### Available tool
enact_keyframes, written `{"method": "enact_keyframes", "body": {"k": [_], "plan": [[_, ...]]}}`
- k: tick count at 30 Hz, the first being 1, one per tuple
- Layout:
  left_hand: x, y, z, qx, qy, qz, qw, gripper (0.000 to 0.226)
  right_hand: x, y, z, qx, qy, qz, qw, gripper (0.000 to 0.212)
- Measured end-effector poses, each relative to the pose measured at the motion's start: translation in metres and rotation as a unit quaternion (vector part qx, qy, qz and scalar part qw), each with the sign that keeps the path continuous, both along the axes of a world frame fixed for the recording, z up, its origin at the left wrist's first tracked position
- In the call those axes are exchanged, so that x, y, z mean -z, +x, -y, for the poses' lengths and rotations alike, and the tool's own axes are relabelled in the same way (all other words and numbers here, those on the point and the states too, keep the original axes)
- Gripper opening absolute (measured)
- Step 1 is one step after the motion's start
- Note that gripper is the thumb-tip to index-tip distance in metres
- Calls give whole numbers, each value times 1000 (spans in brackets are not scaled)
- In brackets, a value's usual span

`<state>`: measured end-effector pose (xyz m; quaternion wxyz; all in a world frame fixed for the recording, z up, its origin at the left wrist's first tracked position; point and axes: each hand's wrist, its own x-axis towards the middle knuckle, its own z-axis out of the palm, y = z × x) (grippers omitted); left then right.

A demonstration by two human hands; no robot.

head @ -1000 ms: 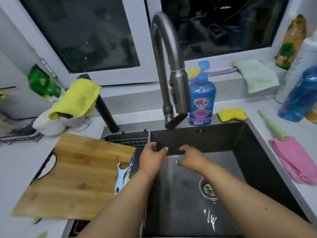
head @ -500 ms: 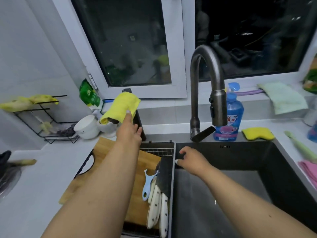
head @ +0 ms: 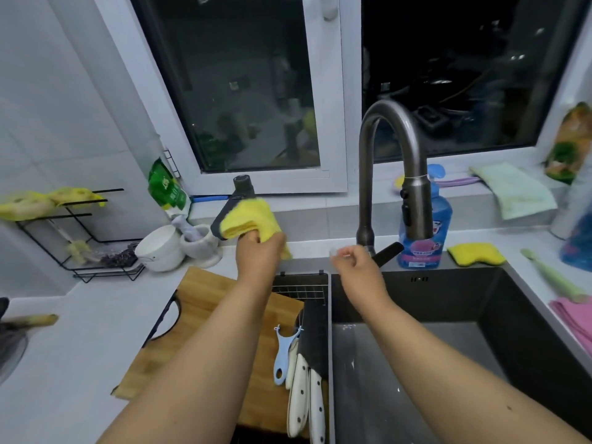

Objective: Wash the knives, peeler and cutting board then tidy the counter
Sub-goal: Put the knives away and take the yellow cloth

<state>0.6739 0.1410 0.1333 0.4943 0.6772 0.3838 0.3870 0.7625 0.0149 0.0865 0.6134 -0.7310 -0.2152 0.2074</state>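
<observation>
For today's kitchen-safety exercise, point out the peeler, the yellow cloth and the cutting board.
peeler [head: 283, 355]: head view, on its blue handle.
yellow cloth [head: 248, 219]: head view, on its folded middle.
cutting board [head: 205, 302]: head view, on bare wood near the handle hole.

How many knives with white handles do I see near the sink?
2, maybe more. One white-handled knife lies beside the blue peeler; the second knife lies next to the sink. A third pale handle may be hidden.

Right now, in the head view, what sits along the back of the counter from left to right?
black wire rack → white bowl → yellow cloth held by the left hand → faucet → blue soap bottle → yellow sponge → pink cloth
</observation>
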Motion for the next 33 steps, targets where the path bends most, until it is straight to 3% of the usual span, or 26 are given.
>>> {"method": "enact_keyframes", "body": {"k": [2, 4, 5, 7, 9, 11, 15, 18, 20, 22, 25, 28, 33], "plan": [[-8, -5, 7, 123, 183, -136, 966, 15, -13, -7, -7, -1, 85, -136, 987, 38], [-14, -4, 18, 275, 225, -237, 904, 27, -19, -15, -8, -40, 170, -343, 923, 63], [-14, -3, 24, 344, 190, -260, 882, 35, -18, -19, -7, -52, 205, -445, 870, 74], [-7, -7, 33, 422, 41, -237, 874, 49, -8, -26, -2, -39, 262, -571, 777, 84], [5, -12, 35, 429, -124, -156, 881, 56, 4, -32, 1, -12, 311, -606, 732, 84], [18, -18, 32, 402, -200, -65, 891, 64, 14, -37, 3, 36, 344, -618, 706, 75], [24, -23, 27, 280, -236, 31, 930, 52, 27, -34, 11, 136, 382, -621, 671, 52], [42, -28, 17, 167, -173, -110, 964, 28, 37, -24, 21, 206, 376, -622, 656, 42], [70, -38, 12, 160, -111, -256, 947, 19, 42, -16, 27, 220, 370, -604, 670, 42], [100, -47, 16, 182, -85, -388, 900, 19, 44, -8, 32, 225, 366, -592, 682, 41], [139, -57, 28, 219, -55, -501, 836, 22, 46, -4, 37, 220, 364, -580, 695, 44], [169, -60, 37, 190, -34, -537, 821, 36, 53, 0, 43, 213, 344, -584, 704, 46], [180, -59, 43, 148, -37, -545, 824, 30, 64, 11, 52, 210, 336, -597, 698, 46]]}}
